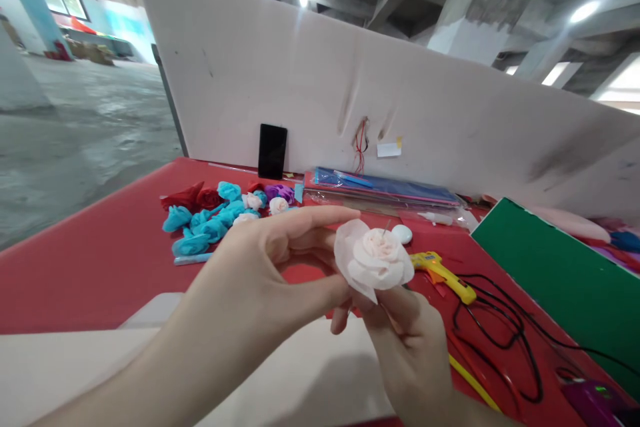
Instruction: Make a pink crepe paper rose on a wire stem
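A pale pink paper rose [381, 255] with layered petals is held up at the middle of the view, a thin wire tip poking out above its centre. My left hand [280, 260] reaches in from the left, its thumb and fingers closed on the rose's outer petal. From below, my right hand [413, 340] pinches the base of the flower; the stem there is hidden by the fingers. Just right of the rose lies a yellow glue gun [445, 275] on the red table. Beneath both hands is a white sheet [320, 373].
Blue, red, white and purple paper flowers [215, 217] are heaped at the left. A black phone [273, 151] leans on the white partition [310, 67]. Wrapped blue sheets [385, 185] lie behind. Black cable [520, 327] and a green board [560, 280] occupy the right.
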`<state>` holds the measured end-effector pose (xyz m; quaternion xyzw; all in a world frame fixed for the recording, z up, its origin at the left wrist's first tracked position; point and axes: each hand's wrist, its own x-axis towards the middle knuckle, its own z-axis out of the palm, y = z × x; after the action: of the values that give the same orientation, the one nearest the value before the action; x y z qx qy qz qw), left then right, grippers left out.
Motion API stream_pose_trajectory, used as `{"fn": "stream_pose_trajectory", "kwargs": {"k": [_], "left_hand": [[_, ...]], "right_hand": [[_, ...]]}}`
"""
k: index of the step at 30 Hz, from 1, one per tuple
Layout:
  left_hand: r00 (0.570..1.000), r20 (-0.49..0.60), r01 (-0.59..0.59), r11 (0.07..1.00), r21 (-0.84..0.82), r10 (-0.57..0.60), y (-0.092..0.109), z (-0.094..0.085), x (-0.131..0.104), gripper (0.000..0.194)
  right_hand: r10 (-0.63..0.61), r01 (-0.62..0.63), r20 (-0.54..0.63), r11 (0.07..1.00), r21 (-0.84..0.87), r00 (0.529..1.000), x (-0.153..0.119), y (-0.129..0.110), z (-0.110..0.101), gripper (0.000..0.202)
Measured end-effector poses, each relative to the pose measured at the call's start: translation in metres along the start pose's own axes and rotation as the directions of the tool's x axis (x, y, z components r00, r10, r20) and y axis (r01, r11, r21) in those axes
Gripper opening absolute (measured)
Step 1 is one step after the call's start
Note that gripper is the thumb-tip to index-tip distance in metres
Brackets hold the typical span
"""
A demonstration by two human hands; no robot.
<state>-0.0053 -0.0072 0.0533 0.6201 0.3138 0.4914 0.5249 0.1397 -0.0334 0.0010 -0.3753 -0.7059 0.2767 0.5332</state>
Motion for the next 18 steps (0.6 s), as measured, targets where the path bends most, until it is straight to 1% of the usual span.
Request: {"fn": "stream_pose_trajectory", "kwargs": {"k": [4, 9, 14, 16, 18], "left_hand": [[1.0, -0.004, 0.03, 0.999, -0.012, -0.03, 0.0, 0.001, 0.0, 0.043], [0.996, -0.024, 0.089, 0.996, -0.018, -0.09, 0.001, 0.002, 0.0, 0.037], [0.993, -0.024, 0.116, 0.99, -0.078, -0.118, -0.003, 0.003, 0.001, 0.039], [0.994, -0.031, 0.1, 0.994, -0.032, -0.101, -0.003, 0.002, 0.0, 0.038], [0.995, -0.067, 0.082, 0.995, 0.051, -0.079, -0.002, 0.003, -0.002, 0.037]], "right_hand": [[0.0, 0.0, 0.014, 1.0, 0.0, 1.0, -0.002, -0.001, 0.0, 0.024], [0.012, -0.011, 0.02, 1.0, -0.015, 1.0, 0.0, -0.009, -0.003, 0.023], [0.026, -0.025, 0.024, 0.998, -0.066, 0.999, 0.001, -0.015, -0.005, 0.027], [0.017, -0.014, 0.032, 0.997, -0.073, 0.999, 0.001, -0.015, -0.006, 0.026], [-0.004, 0.008, 0.053, 0.997, -0.083, 0.999, 0.002, -0.016, -0.006, 0.024]]}}
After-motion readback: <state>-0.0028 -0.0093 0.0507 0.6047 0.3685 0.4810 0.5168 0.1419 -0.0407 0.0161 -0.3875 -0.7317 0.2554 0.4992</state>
